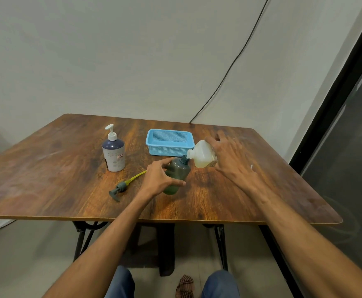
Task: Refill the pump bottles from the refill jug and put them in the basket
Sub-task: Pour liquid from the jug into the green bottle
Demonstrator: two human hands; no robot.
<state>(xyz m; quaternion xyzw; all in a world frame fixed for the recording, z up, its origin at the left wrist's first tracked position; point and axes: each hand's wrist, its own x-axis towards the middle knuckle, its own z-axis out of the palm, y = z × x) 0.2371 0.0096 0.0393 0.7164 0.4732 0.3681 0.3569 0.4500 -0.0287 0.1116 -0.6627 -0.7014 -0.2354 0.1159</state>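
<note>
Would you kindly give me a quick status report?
Left hand steadies green bottle. Right hand tips refill jug at its neck. Basket empty. Nothing obstructing.

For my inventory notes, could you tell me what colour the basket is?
The basket is light blue with perforated mesh walls, seen in the head view.

The light over my brown wood-grain table [46, 168] is soft and even, neither bright nor dim, and seems to come from above, since the tall white-and-navy pump bottle [113, 152] casts only a faint, short shadow and pale sheen spreads across the tabletop's left and right parts. My wide lens bows the table edges and slants the dark door frame [334, 117] at the right, and my forearms swell toward the bottom corners. My right hand [232, 157] looks slightly smeared, perhaps motion blur, while the floor below sits in deep shadow.
</note>
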